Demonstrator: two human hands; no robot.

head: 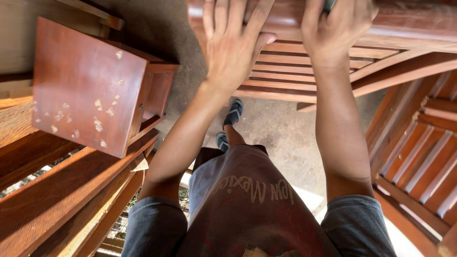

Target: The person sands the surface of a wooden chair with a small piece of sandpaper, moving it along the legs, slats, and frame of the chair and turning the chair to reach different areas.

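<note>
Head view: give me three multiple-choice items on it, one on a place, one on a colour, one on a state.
1. Where does the left hand rest?
A. on the rounded top rail of the slatted wooden frame
B. on the small cabinet
C. on the floor

2. What colour is the small cabinet at the left?
A. white
B. reddish brown
C. green

3. How is the right hand set?
A. hanging free at the side
B. flat and open on the floor
C. curled over the rail around a dark object

Answers:
1 A, its palm and fingers lie flat on the rail.
2 B, its panels are reddish brown with pale flecks.
3 C, the fingers bend over the rail, with a dark object showing beside them.
</note>
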